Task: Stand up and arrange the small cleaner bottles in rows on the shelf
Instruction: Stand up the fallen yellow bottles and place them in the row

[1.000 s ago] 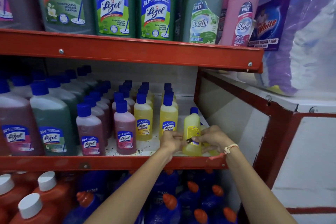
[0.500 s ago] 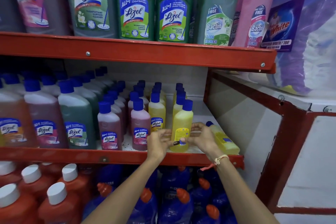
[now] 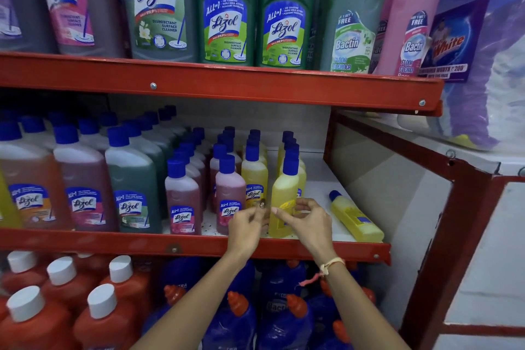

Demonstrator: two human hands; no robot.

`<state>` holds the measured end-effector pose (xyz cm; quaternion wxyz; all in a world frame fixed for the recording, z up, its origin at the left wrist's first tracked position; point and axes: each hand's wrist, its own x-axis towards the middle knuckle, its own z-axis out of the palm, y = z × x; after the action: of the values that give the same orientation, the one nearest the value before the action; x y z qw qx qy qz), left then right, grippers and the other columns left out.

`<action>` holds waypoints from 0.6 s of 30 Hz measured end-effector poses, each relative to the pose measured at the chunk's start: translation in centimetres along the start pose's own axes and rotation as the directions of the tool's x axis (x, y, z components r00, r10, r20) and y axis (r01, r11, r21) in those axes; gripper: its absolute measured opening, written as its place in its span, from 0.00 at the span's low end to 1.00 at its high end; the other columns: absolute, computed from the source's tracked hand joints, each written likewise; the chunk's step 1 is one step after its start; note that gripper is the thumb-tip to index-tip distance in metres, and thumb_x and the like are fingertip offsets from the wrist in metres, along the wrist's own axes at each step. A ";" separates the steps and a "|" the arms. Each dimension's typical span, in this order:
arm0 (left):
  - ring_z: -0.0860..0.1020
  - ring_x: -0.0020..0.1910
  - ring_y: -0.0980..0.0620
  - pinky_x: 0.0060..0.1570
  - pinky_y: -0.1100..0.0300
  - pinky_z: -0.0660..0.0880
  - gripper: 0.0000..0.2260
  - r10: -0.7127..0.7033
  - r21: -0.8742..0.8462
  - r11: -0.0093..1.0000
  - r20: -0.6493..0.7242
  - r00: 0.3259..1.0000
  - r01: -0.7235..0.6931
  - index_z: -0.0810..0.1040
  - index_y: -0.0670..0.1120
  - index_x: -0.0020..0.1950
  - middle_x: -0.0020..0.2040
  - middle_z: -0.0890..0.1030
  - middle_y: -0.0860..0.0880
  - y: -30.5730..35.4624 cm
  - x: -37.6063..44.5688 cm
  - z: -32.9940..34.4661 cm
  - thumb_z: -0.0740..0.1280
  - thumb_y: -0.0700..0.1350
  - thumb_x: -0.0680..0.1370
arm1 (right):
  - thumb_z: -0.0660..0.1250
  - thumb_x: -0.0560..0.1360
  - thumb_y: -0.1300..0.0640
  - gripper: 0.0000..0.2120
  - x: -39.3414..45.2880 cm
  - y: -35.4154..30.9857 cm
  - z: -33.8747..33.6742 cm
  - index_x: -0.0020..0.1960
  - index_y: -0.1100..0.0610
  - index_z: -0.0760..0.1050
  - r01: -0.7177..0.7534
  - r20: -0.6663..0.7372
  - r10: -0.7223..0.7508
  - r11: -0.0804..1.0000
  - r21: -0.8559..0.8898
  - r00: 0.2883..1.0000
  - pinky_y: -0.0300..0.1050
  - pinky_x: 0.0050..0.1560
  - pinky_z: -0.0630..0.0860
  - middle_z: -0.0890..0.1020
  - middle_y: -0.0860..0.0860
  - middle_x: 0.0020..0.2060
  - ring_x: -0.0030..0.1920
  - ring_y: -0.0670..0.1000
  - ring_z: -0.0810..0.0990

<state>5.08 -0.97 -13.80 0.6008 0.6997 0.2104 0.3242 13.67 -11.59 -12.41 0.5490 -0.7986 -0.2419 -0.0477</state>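
Small cleaner bottles with blue caps stand in rows on the middle red shelf (image 3: 113, 241): pink ones (image 3: 181, 202) on the left, yellow ones (image 3: 254, 179) on the right. One yellow bottle (image 3: 284, 196) stands upright at the front of the rightmost row. My right hand (image 3: 308, 220) grips its lower front and right side. My left hand (image 3: 245, 224) hovers at its left side with fingers loosely curled and holds nothing. Another small yellow bottle (image 3: 355, 219) lies on its side at the shelf's right end, cap pointing back.
Larger cleaner bottles (image 3: 133, 187) fill the left of the same shelf. Big green bottles (image 3: 227, 17) stand on the upper shelf (image 3: 255, 85). Below are orange bottles (image 3: 105, 318) and blue bottles (image 3: 235, 321). A red frame post (image 3: 443, 236) stands at the right.
The yellow bottle moved left from the shelf's right part and now stands upright at the front of the rightmost yellow row. The lying bottle came into view. My left hand has eased off.
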 end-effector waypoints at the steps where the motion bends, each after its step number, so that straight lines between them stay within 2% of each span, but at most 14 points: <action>1: 0.84 0.49 0.49 0.52 0.50 0.80 0.13 -0.028 -0.033 0.999 -0.010 1.000 0.028 0.82 0.47 0.47 0.49 0.85 0.44 0.1 -0.1 -0.1 0.59 0.48 0.79 | 0.76 0.60 0.37 0.33 -0.2 -0.3 0.1 0.57 0.56 0.77 0.006 -0.002 -0.006 1.000 -0.012 1.000 0.48 0.52 0.80 0.81 0.46 0.45 0.45 0.48 0.83; 3: 0.84 0.47 0.48 0.51 0.52 0.80 0.15 -0.067 -0.077 0.995 -0.020 0.998 0.065 0.82 0.49 0.42 0.47 0.85 0.43 0.2 0.0 -0.2 0.57 0.49 0.80 | 0.77 0.60 0.37 0.33 -0.3 -0.6 0.4 0.57 0.56 0.77 0.011 -0.011 -0.011 1.000 -0.023 1.000 0.48 0.52 0.80 0.81 0.46 0.44 0.46 0.48 0.83; 7: 0.84 0.44 0.48 0.50 0.53 0.80 0.17 -0.104 -0.093 0.991 -0.034 0.994 0.100 0.82 0.46 0.40 0.44 0.85 0.43 0.7 -0.1 -0.3 0.57 0.50 0.80 | 0.77 0.62 0.43 0.27 -0.2 -1.0 0.8 0.56 0.55 0.77 0.020 -0.005 -0.020 0.999 -0.039 1.000 0.42 0.49 0.79 0.80 0.45 0.44 0.45 0.47 0.82; 11: 0.84 0.46 0.48 0.54 0.50 0.79 0.17 -0.095 -0.062 0.994 -0.056 0.994 0.092 0.81 0.51 0.39 0.45 0.85 0.44 0.3 -0.2 -0.5 0.56 0.51 0.80 | 0.76 0.65 0.56 0.16 0.3 -1.0 1.0 0.52 0.53 0.78 0.012 0.124 -0.024 0.995 0.095 0.992 0.39 0.44 0.78 0.83 0.47 0.43 0.43 0.46 0.83; 14: 0.82 0.49 0.46 0.57 0.43 0.77 0.17 -0.078 0.028 0.996 -0.079 0.994 0.081 0.78 0.53 0.39 0.47 0.85 0.43 -0.3 -0.1 -0.8 0.54 0.55 0.78 | 0.75 0.66 0.59 0.18 1.0 -0.8 1.2 0.55 0.54 0.80 -0.001 0.243 -0.040 0.986 0.168 0.969 0.44 0.49 0.81 0.85 0.51 0.49 0.47 0.48 0.84; 18: 0.80 0.52 0.47 0.58 0.47 0.76 0.14 -0.067 0.043 0.997 -0.097 0.993 0.072 0.76 0.53 0.40 0.48 0.82 0.46 1.1 -1.1 -0.7 0.54 0.49 0.80 | 0.74 0.68 0.60 0.20 2.1 -0.3 1.2 0.59 0.59 0.79 -0.044 0.355 -0.038 0.974 0.220 0.934 0.50 0.56 0.80 0.84 0.53 0.53 0.52 0.51 0.83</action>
<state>3.71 -1.38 -12.94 0.5847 0.6893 0.2706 0.3314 15.17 -9.74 -11.91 0.5828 -0.7271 -0.3401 0.1265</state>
